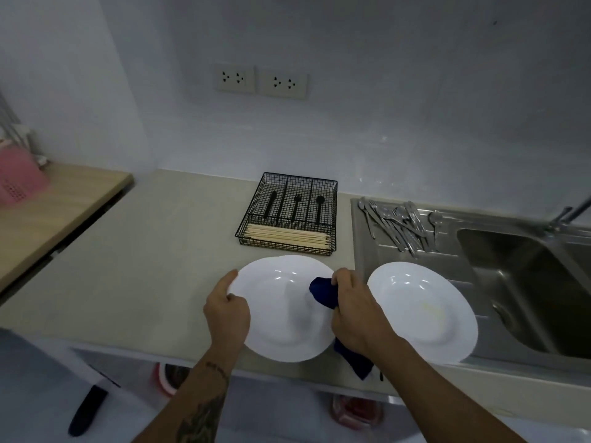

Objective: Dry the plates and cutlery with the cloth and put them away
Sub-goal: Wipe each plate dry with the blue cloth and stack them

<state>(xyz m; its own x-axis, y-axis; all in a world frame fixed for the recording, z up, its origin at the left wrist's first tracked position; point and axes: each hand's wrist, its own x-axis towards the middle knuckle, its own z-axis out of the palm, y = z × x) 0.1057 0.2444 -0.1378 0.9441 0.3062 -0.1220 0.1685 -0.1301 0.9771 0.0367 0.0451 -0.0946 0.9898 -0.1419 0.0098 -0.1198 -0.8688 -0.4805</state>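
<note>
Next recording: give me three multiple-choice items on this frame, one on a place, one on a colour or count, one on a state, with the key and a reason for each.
1. Where does the pile of metal cutlery lie?
A. in the wire organiser
B. on the sink's draining board
C. on the wooden shelf

2. What colour is the cloth?
A. dark blue
B. pink
C. white

3. What is the left hand doing?
A. resting flat on the counter
B. hanging idle
C. gripping the rim of a white plate

Key: 1 B, the cutlery is heaped on the steel draining board, right of the wire organiser. 2 A, the cloth in the right hand is dark blue. 3 C, the left thumb curls over the left plate's edge; the other plate lies untouched.
</note>
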